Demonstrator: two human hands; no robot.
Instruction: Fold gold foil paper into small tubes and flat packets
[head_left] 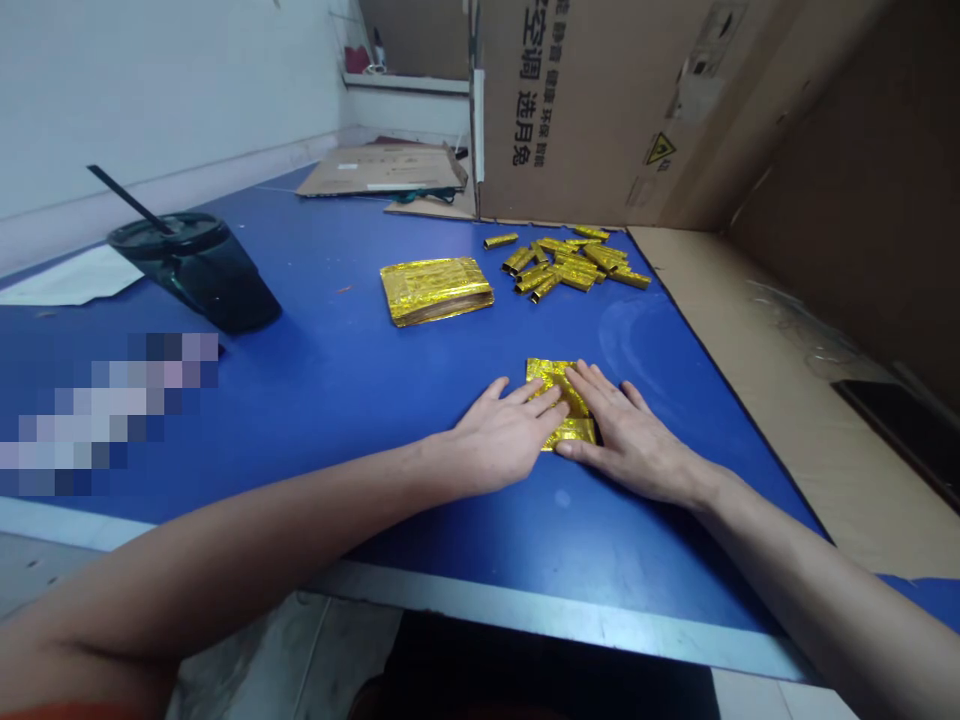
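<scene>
A gold foil sheet (576, 430) with creases lies flat on the blue table, partly covered by both hands. My left hand (510, 425) rests on its left side, fingers stretched out across the foil. From the right, my right hand (626, 430) lies on the sheet's right edge, its fingers extended and the thumb near the lower edge. Beyond the hands sits a stack of flat gold foil pieces (437, 290). Behind and to the right is a loose pile of small folded gold foil tubes (574, 265).
A dark tumbler with a straw (202, 270) stands at the left of the blue table (322, 370). Flattened cardboard (382, 168) lies at the back. A large cardboard box wall (600, 110) rises behind the tubes, and a black flat object (900, 440) lies on cardboard at right.
</scene>
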